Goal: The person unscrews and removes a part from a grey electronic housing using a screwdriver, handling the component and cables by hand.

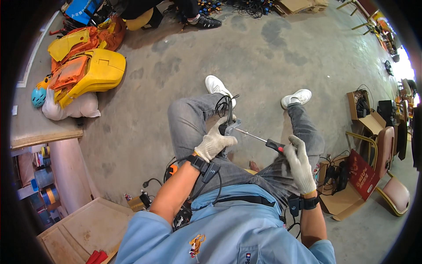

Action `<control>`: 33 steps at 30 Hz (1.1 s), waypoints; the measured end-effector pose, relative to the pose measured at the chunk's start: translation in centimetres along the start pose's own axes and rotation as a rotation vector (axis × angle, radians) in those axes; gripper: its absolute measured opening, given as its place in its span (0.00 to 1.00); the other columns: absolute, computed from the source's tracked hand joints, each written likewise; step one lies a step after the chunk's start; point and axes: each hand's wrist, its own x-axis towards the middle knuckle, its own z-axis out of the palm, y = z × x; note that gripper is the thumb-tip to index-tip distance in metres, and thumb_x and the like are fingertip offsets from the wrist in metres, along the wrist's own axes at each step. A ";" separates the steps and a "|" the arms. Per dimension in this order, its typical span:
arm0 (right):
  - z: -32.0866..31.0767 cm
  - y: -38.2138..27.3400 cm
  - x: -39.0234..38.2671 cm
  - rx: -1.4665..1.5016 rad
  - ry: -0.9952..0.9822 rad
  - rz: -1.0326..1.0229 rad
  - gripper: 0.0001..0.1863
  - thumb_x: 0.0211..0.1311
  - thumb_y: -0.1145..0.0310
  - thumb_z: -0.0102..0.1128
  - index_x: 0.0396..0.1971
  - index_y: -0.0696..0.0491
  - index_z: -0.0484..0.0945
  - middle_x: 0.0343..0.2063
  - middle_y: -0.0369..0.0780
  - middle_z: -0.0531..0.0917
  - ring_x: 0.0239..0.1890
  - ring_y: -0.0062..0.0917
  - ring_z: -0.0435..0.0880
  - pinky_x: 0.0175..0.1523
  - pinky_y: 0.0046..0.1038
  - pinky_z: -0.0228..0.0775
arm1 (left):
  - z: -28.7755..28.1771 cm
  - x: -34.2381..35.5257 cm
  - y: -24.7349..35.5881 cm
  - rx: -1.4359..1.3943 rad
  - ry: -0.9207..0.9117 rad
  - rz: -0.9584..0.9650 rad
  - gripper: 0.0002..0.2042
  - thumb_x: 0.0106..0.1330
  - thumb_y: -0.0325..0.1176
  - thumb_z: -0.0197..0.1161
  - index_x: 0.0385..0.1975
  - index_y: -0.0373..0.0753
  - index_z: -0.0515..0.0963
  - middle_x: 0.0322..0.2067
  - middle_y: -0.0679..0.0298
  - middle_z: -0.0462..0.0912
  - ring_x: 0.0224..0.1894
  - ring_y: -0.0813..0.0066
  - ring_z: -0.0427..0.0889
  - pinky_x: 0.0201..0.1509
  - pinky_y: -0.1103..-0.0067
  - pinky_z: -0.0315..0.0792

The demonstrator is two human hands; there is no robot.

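Black-and-red screwdriver [274,145], slim silvery shaft [252,135]

Right hand [300,165] gripping screwdriver [275,146], its tip at corded black part [225,129] in left hand [215,144]. Both gloved. Relative to screwdriver: white shoes [299,96] beyond, yellow panels [105,68] far upper left, open carton [346,205] lower right, blue shirt [220,231] below.

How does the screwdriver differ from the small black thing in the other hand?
The screwdriver is long and slim; the black thing is short and blocky. The screwdriver's handle shows red; the black thing shows none. The right hand holds the screwdriver, the left hand the black thing. Both are partly black.
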 end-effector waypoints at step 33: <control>-0.2 0.4 0.6 0.017 0.005 0.111 0.36 0.69 0.67 0.71 0.73 0.59 0.66 0.57 0.49 0.83 0.60 0.36 0.85 0.68 0.38 0.78 | -0.2 0.5 -1.2 0.088 0.008 -0.004 0.41 0.57 0.33 0.78 0.75 0.41 0.74 0.65 0.61 0.83 0.54 0.75 0.82 0.61 0.79 0.77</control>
